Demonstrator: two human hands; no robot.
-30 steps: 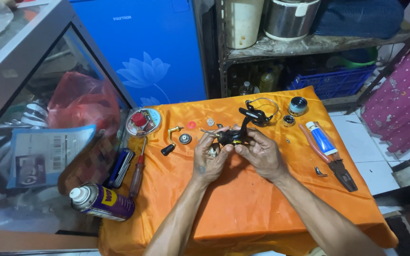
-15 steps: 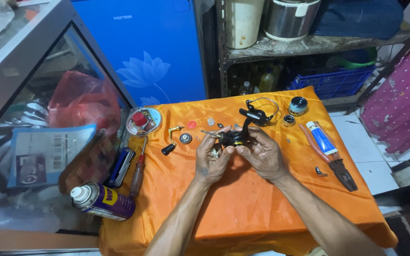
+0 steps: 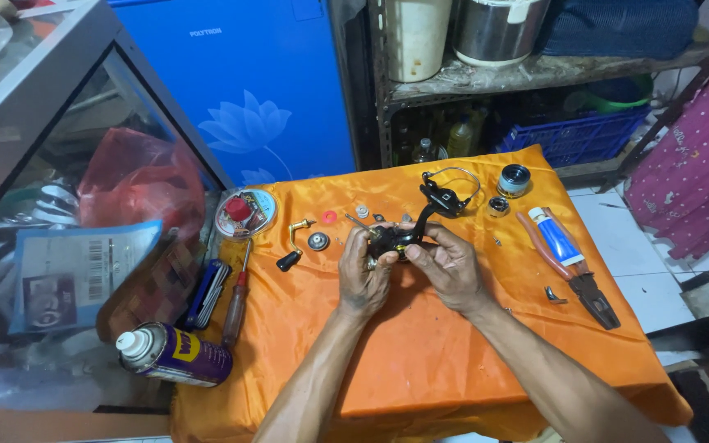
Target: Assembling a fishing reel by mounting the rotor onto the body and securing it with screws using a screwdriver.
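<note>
Right now both hands meet over the middle of the table (image 3: 420, 361), which is draped in a shiny orange cloth. My left hand (image 3: 364, 275) is curled closed around the black fishing reel body (image 3: 394, 240), and my right hand (image 3: 451, 267) pinches it from the other side with fingertips closed on the housing; its shaft points up toward the rotor with its wire bail (image 3: 446, 195) lying just beyond. To do this well, I judge I should keep the body steady in the left and let the right do the fine turning, working low over the cloth so any small part that drops stays there. Loose pieces lie near: a crank handle (image 3: 292, 244), a round gear (image 3: 317, 241), a spool (image 3: 514, 180), a blue tube of grease (image 3: 556, 235) beside pliers (image 3: 588, 283). At the left edge lie a screwdriver (image 3: 235, 303), a spray can (image 3: 172, 354) and a round tin (image 3: 245, 212). Behind stand a blue appliance (image 3: 240, 90) and a metal shelf (image 3: 535, 74) carrying pots; a glass cabinet (image 3: 59, 230) is at the left.
</note>
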